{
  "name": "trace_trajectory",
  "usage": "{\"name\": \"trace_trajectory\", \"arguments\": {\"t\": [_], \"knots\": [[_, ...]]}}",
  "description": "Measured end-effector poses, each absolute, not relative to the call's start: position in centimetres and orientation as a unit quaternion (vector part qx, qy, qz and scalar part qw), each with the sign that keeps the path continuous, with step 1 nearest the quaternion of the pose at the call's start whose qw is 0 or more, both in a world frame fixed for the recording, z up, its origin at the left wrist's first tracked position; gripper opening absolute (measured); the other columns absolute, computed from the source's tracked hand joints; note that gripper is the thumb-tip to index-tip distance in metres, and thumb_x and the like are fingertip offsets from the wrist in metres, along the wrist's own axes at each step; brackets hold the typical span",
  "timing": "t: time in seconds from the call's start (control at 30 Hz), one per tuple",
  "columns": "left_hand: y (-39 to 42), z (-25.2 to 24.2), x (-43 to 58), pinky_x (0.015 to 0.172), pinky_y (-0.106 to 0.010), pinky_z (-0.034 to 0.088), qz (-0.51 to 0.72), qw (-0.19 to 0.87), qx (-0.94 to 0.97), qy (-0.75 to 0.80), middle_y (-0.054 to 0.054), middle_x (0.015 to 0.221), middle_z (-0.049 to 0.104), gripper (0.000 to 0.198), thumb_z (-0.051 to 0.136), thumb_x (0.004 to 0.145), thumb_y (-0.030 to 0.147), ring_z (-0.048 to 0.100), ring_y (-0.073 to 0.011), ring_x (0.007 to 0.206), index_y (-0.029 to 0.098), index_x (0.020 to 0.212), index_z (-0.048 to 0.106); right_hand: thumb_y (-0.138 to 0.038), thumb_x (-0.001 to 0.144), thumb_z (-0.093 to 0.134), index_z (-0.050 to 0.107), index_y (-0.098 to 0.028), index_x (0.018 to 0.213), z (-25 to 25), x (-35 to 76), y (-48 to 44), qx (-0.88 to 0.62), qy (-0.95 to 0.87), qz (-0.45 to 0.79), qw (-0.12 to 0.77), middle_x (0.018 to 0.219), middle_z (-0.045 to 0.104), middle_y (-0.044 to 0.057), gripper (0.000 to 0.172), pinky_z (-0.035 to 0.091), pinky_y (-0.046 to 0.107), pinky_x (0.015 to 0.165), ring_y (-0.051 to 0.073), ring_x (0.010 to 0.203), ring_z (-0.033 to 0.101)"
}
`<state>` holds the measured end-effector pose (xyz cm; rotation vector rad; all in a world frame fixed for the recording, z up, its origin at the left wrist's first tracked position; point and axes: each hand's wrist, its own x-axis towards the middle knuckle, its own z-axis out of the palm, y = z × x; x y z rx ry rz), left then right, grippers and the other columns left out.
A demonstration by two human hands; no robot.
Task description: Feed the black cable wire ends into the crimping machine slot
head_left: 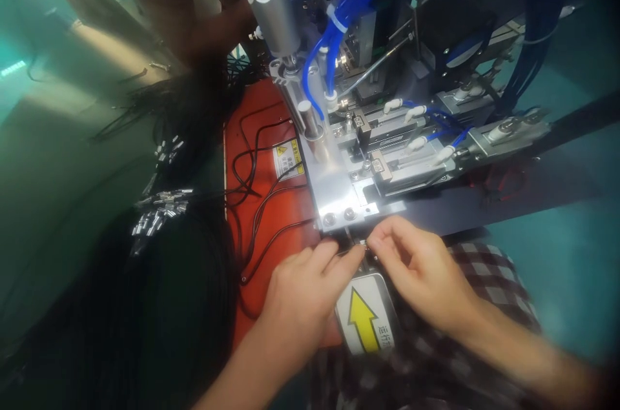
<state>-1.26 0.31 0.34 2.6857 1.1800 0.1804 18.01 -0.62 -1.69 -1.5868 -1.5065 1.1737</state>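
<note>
My left hand (303, 297) and my right hand (416, 268) meet at the front edge of a metal machine plate (334, 194). Both pinch a thin black cable (276, 239) with a small metal end between their fingertips, just under the plate's two round screws. The cable's tip is too small and blurred to make out clearly. A white label with a yellow arrow (365, 323) lies right below my fingers, pointing toward the machine.
The machine (387, 139) has blue air hoses (339, 29), a silver cylinder (271, 0) and slides. It sits on an orange base (256, 203) with a yellow warning sticker (288, 158). A large bundle of black cables with metal ends (159, 210) lies at left.
</note>
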Motion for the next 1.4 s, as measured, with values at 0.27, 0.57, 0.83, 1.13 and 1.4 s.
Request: {"name": "trace_trajectory", "arguments": {"t": [0.27,0.57,0.83,1.13,1.4], "knots": [[0.4,1.0,-0.7,0.055,-0.027,0.042,-0.018,0.076,0.91,0.407,-0.003,0.094,0.061,0.053,0.046,0.083,0.006,0.058,-0.0173,0.07,0.026,0.132,0.044,-0.041,0.085,0.051,0.053,-0.018,0.071,-1.5,17.8,0.5,-0.59,-0.402,0.631,0.303,0.052,0.039,-0.006,0.026,0.027,0.023,0.042,0.009,0.044,0.033],[0.4,1.0,-0.6,0.055,-0.026,0.044,-0.026,0.087,0.903,0.421,-0.004,0.096,0.062,0.052,0.051,0.083,0.011,0.06,-0.0174,0.072,0.027,0.131,0.047,-0.027,0.089,0.048,0.055,-0.02,0.077,-1.9,17.9,-0.6,-0.607,-0.643,0.322,0.338,0.064,0.06,0.002,0.016,0.038,0.029,0.057,0.015,0.056,0.053],[0.5,1.1,-0.6,0.054,-0.026,0.046,0.002,0.094,0.906,0.412,-0.005,0.088,0.064,0.045,0.046,0.085,0.014,0.06,-0.0173,0.066,0.025,0.127,0.055,-0.046,0.086,0.053,0.058,-0.016,0.078,-1.4,18.4,0.5,-0.581,-0.419,0.629,0.303,0.052,0.043,-0.006,0.031,0.03,0.022,0.041,0.008,0.042,0.037],[0.5,1.0,-0.4,0.054,-0.026,0.045,0.011,0.091,0.904,0.418,-0.003,0.086,0.064,0.042,0.044,0.087,0.015,0.059,-0.0165,0.065,0.026,0.125,0.056,-0.027,0.09,0.049,0.057,-0.02,0.08,-1.7,18.2,-0.4,-0.586,-0.636,0.384,0.324,0.061,0.054,-0.001,0.015,0.036,0.025,0.049,0.013,0.054,0.049],[0.5,1.3,-0.3,0.052,-0.026,0.045,-0.028,0.082,0.902,0.423,-0.004,0.091,0.064,0.048,0.051,0.082,0.014,0.06,-0.0177,0.066,0.027,0.128,0.053,-0.037,0.084,0.054,0.056,-0.018,0.074,-1.5,18.0,0.1,-0.61,-0.433,0.589,0.306,0.056,0.047,-0.004,0.022,0.031,0.023,0.046,0.01,0.049,0.04]]}}
